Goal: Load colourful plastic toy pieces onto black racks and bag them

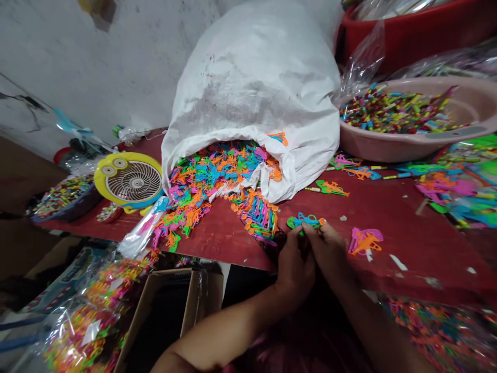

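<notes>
My left hand (295, 267) and my right hand (328, 251) meet above the table's front edge, fingers closed in a pinch. Between their fingertips is a blue and green plastic toy piece (305, 221) with orange at its right end; its exact kind is too small to tell. Just left of my hands lies a stacked row of colourful plastic toy pieces (256, 215). To the right, a pink and orange toy piece (365, 241) rests on the red tabletop (330, 280). Behind, a white sack (252, 88) lies with its mouth towards me, spilling a heap of similar pieces (217, 166).
A yellow fan (132, 178) stands left, beside a dark basin (64, 199) of small pieces. At the right are a pink basin (411, 145) and a pile of toys (462, 186). Below the table edge are an open cardboard box (182, 295) and filled clear bags (85, 321).
</notes>
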